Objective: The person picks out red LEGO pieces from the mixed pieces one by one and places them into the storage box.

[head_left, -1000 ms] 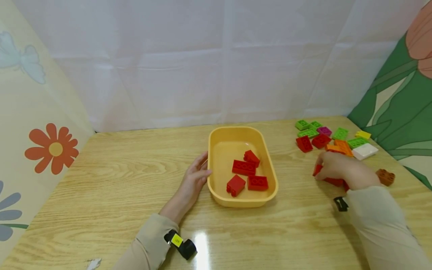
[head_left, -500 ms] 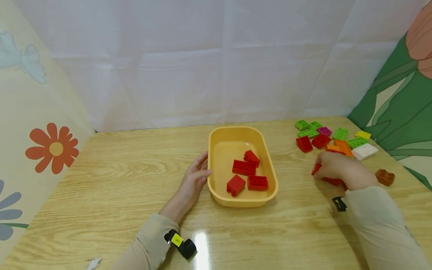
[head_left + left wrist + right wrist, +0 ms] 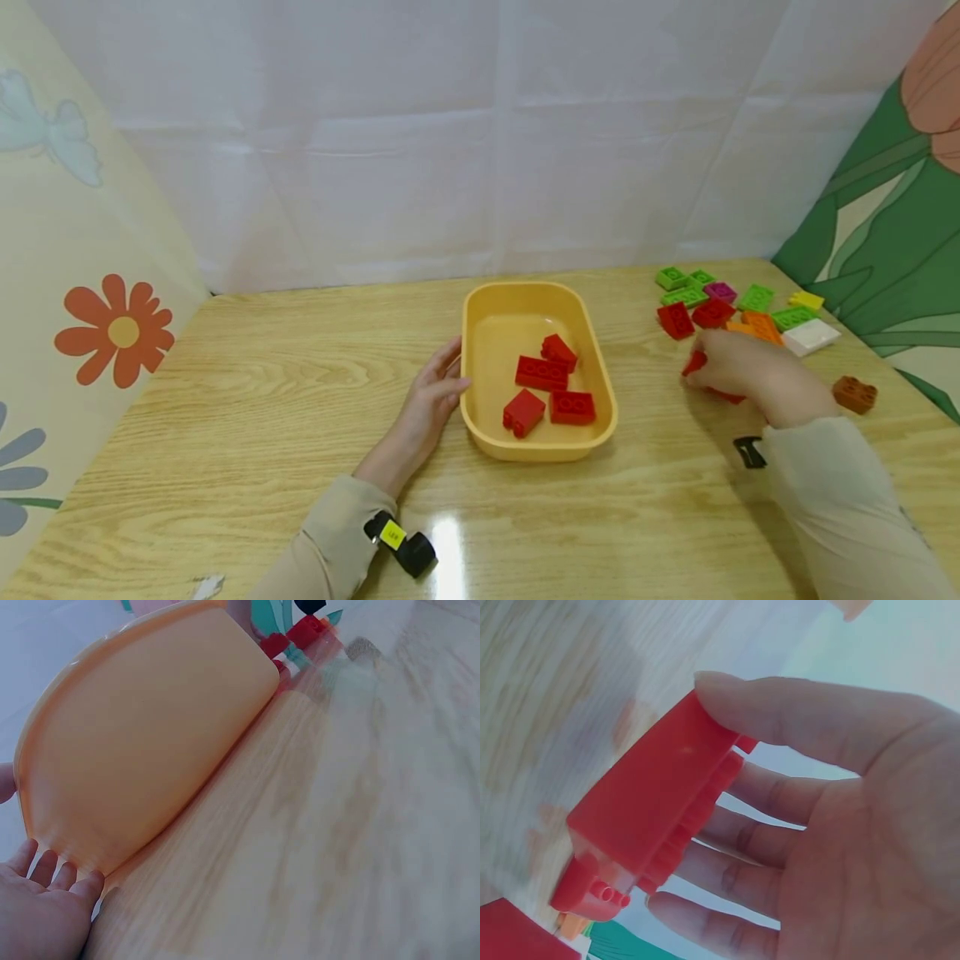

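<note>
In the head view a yellow plastic bin (image 3: 480,333) stands mid-table with several red toy bricks (image 3: 542,372) inside. My left hand (image 3: 427,404) rests against its left side, thumb at the rim; in the left wrist view the loosely straight fingers (image 3: 64,874) touch the bin's outer wall (image 3: 150,727). My right hand (image 3: 750,367), at the right of the table, pinches a long red toy brick (image 3: 649,799) between thumb and fingers. That brick shows its smooth face in the right wrist view, with a smaller pegged red part at its lower end. The hand partly hides it in the head view.
Beyond my right hand lie loose bricks: red (image 3: 676,320), green (image 3: 684,297), orange (image 3: 762,327), magenta (image 3: 721,292), white (image 3: 812,336) and yellow (image 3: 806,299). A brown brick (image 3: 855,394) sits to its right. White cloth (image 3: 360,167) hangs behind the table.
My right hand has shifted slightly left and farther from me with the red toy brick, uncovering more of the brown brick. My left hand and the bin have stayed in place.
</note>
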`<state>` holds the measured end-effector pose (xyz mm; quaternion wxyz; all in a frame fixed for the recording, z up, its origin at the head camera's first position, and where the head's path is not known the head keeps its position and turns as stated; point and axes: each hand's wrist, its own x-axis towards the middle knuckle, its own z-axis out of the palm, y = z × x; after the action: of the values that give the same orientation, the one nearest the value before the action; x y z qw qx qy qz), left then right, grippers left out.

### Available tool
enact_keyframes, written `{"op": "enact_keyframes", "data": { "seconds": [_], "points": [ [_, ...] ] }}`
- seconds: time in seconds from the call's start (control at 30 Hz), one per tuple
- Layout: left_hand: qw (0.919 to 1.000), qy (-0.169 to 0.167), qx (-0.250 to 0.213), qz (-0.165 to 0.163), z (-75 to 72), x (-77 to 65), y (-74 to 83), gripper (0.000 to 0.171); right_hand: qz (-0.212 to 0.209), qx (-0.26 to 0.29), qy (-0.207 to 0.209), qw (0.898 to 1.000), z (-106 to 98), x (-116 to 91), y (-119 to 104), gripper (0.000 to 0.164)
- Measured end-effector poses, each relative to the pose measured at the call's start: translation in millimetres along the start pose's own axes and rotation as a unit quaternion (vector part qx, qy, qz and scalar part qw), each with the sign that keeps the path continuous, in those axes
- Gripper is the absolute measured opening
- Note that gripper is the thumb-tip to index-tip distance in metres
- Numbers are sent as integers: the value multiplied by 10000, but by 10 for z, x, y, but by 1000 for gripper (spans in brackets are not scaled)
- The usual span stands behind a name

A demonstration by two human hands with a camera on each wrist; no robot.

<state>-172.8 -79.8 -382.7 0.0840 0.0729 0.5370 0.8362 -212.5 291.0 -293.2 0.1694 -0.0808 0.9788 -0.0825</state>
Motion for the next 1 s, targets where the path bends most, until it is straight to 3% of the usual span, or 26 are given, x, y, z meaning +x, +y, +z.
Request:
{"op": "enact_keyframes", "data": {
  "seconds": [0.07, 0.33, 0.7, 1.0],
  "points": [
    [10000, -27, 3, 25, -4, -1, -1, 71, 45, 24, 71, 10000, -10, -14, -39, 42],
    [10000, -6, 19, 14, -11, -5, -2, 71, 17, 116, 336, 9994, -25, -22, -186, 30],
    [10000, -18, 6, 18, 0, -12, 7, 71, -98, -314, 1070, 9937, -30, 12, -322, 47],
    [10000, -47, 12, 68, -5, -7, -10, 71, -140, -452, 1327, 9900, 0, 1, -467, 59]
  ]
}}
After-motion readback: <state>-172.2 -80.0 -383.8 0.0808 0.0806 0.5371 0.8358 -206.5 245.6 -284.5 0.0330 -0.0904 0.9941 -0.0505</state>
